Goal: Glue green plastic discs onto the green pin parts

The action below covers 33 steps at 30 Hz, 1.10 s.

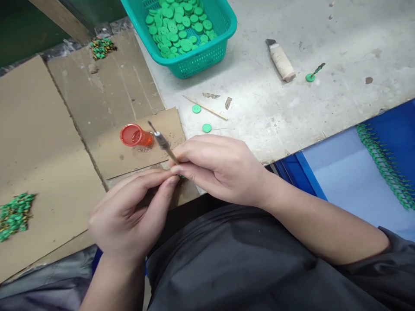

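- Risk: a slipping pinch could drop the green piece (182, 176) or send the brush (164, 142) against the red jar (136, 135).
- Left hand (129, 216): narrow grip on that piece, between both hands.
- Right hand (223, 170): narrow grip on the brush.
- Count: one brush, one jar, one basket (197, 54), two loose buttons (196, 109).
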### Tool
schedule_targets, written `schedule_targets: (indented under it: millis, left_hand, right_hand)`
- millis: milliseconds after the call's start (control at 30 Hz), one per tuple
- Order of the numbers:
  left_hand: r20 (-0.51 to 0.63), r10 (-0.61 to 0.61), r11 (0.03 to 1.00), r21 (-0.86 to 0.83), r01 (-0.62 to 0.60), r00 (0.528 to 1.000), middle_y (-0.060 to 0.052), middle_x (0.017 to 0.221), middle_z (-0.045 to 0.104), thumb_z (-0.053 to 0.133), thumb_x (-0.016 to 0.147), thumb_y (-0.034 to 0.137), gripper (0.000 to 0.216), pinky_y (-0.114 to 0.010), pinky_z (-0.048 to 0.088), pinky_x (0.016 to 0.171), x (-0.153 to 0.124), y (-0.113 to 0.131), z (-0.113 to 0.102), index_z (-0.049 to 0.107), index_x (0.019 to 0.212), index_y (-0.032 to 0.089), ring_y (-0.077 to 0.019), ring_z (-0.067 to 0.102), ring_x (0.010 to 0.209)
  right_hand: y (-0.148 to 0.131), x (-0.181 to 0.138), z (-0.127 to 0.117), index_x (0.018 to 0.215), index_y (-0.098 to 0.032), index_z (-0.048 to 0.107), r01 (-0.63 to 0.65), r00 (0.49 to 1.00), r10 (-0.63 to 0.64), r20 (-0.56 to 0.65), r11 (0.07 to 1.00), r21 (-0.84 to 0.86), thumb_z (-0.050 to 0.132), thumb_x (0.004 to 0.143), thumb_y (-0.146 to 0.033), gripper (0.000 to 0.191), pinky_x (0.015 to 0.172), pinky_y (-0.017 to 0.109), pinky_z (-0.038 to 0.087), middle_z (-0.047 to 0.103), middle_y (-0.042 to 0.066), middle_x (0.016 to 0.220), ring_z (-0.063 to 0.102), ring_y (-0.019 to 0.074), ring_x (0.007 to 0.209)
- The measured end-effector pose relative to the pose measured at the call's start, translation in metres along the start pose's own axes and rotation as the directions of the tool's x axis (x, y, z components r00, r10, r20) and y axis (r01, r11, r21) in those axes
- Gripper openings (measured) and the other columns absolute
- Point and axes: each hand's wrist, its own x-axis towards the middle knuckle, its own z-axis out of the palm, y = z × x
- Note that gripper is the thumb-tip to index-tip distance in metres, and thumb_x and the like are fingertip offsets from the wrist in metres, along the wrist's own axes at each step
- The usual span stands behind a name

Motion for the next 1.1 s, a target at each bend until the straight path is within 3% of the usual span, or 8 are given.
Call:
schedule_targets:
  millis: [233,467,633,900,1000,1100]
  left_hand:
    - [0.004,-0.038,0.999,0.018,0.038,0.999,0.005,0.117,0.088,0.086,0.119,0.023,0.009,-0.013,0.061,0.105,-0.0023,0.0024,0.0001,0.091,0.122,0.031,-0.0088,0.084,0.106]
    - [-0.001,-0.044,0.999,0.005,0.044,0.999,0.004,0.121,0.088,0.088,0.118,0.023,0.010,-0.014,0.062,0.108,-0.0049,-0.0017,-0.0011,0.091,0.124,0.030,-0.0092,0.084,0.108]
    - [0.005,-0.020,1.000,0.014,0.020,1.000,0.004,0.120,0.089,0.089,0.117,0.020,0.012,-0.014,0.061,0.110,-0.0046,-0.0032,-0.0006,0.091,0.124,0.029,-0.0091,0.084,0.109]
    - [0.007,-0.030,0.999,0.015,0.030,1.000,0.003,0.121,0.089,0.090,0.116,0.020,0.011,-0.014,0.062,0.110,-0.0028,-0.0006,0.0028,0.091,0.123,0.029,-0.0101,0.085,0.108]
    - [0.010,-0.044,0.999,0.025,0.044,0.999,0.004,0.121,0.089,0.089,0.118,0.022,0.011,-0.013,0.062,0.110,-0.0032,0.0005,0.0024,0.091,0.125,0.031,-0.0087,0.084,0.109]
    - [0.011,-0.042,0.999,0.020,0.042,0.999,0.004,0.122,0.089,0.086,0.120,0.024,0.011,-0.014,0.062,0.107,-0.0042,-0.0004,0.0015,0.091,0.127,0.031,-0.0089,0.084,0.110]
  right_hand:
    - [0.0008,0.0001,0.0018,0.130,-0.013,0.078,0.042,0.998,-0.041,-0.052,0.999,0.020,0.066,0.128,-0.017,0.012,0.117,0.026,0.068,0.090,0.005,0.131,0.087,0.0153,0.125]
    - [0.0021,-0.0011,0.0027,0.132,-0.018,0.079,0.011,1.000,-0.010,-0.008,0.999,0.041,0.058,0.132,-0.025,0.022,0.119,0.029,0.068,0.087,0.004,0.126,0.086,0.0183,0.125]
    - [0.0019,-0.0013,0.0030,0.135,-0.022,0.076,-0.036,0.999,0.035,0.034,0.999,0.023,0.058,0.132,-0.024,0.018,0.118,0.030,0.068,0.086,0.002,0.125,0.086,0.0173,0.124]
    - [-0.0022,-0.0007,0.0004,0.128,-0.022,0.079,-0.009,0.998,0.008,-0.064,1.000,-0.015,0.054,0.132,-0.022,0.025,0.116,0.034,0.072,0.089,0.001,0.127,0.088,0.0177,0.124]
    - [-0.0016,-0.0017,0.0002,0.124,-0.020,0.078,0.043,0.992,-0.044,-0.119,0.999,-0.005,0.063,0.129,-0.020,0.015,0.115,0.031,0.072,0.091,0.001,0.128,0.089,0.0166,0.124]
    - [0.0001,-0.0028,0.0000,0.124,-0.021,0.076,0.060,0.994,-0.060,-0.088,0.998,-0.004,0.067,0.128,-0.020,0.010,0.116,0.027,0.070,0.092,0.001,0.132,0.088,0.0150,0.126]
